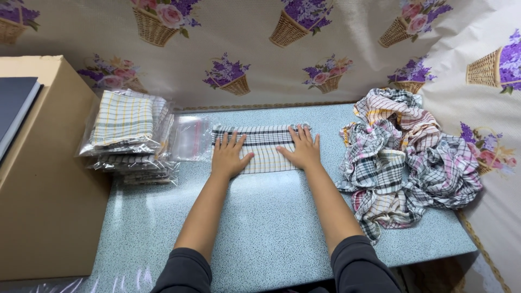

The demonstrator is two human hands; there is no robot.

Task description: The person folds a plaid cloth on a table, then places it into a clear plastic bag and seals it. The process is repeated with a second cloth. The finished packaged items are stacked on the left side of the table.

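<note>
- Hands first: the left hand and right hand both lie palm-down with fingers spread, gripping nothing, pressed flat on a folded checked cloth.
- Cloth position: it lies in the middle of the speckled blue table, toward the far edge, its long side running left to right; the flat palms appear to hold the fold smooth and keep it from springing open.
- Just left of the cloth lies an empty clear plastic bag, within easy reach of the left hand.
- Further left sits a stack of bagged cloths, beside a cardboard box.
- On the right, apart from the hands, lies a loose heap of unfolded checked cloths.
</note>
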